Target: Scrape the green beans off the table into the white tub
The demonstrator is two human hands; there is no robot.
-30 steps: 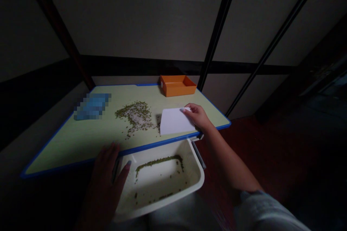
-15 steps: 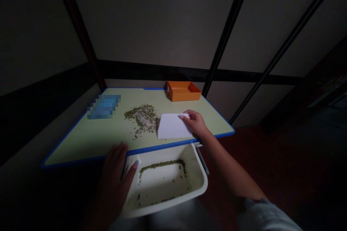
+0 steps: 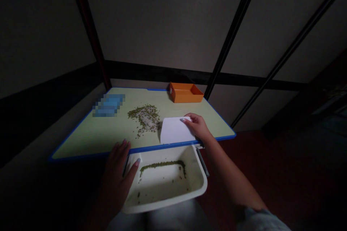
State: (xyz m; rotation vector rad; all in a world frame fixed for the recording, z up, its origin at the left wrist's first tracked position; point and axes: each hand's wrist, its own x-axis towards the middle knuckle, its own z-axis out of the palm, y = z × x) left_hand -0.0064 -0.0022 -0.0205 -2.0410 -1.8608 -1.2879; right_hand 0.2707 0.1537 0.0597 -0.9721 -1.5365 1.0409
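In the head view, my right hand (image 3: 197, 125) pinches the upper right of a white flat scraper (image 3: 175, 130), thumb in front. The scraper stands tilted near the table's front edge, right beside a pile of green seed-like bits mixed with pale grains (image 3: 148, 118). Below that edge is a white bin (image 3: 199, 184), pulled out like a drawer. Green bits line the far and right sides of its floor, with a few dark specks around. My left hand (image 3: 119, 166) is at the bin's left wall, fingers stretched on the table edge and thumb apart over the rim.
An orange open box (image 3: 187, 97) stands at the back right of the pale green table (image 3: 103, 133), which has a blue edge. A blurred-out blue item (image 3: 110, 105) lies at the left. Panelled walls (image 3: 162, 25) rise behind.
The scraper and my right hand have come slightly nearer the table's front edge. My left hand stays by the bin. The whole view has shifted a little.
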